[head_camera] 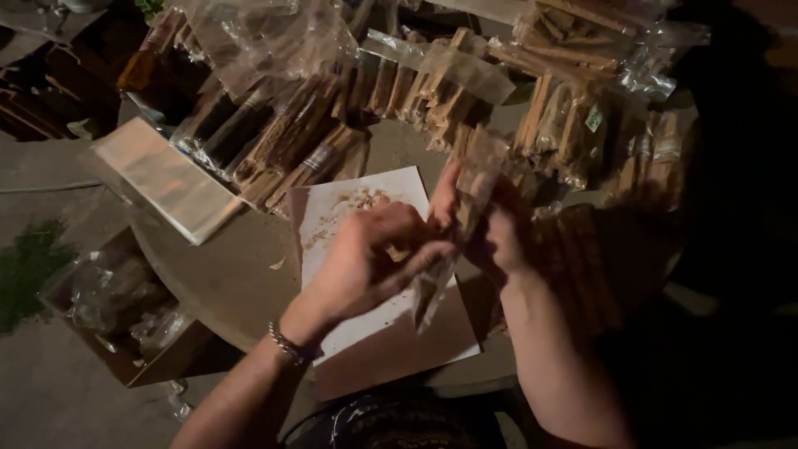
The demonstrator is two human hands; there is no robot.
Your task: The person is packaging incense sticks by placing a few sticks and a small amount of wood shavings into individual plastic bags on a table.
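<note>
Both of my hands hold a narrow clear plastic bag with pale wooden sticks in it, above a white paper sheet on a round table. My left hand, with a bead bracelet on its wrist, grips the bag's lower part. My right hand pinches the bag higher up, at its right side. The bag stands tilted, its top pointing away from me. Brown crumbs lie scattered on the paper.
Several clear bags of wooden sticks are piled across the table's far side. A stack of flat clear bags lies at the left edge. A cardboard box with crumpled plastic sits on the floor at the left.
</note>
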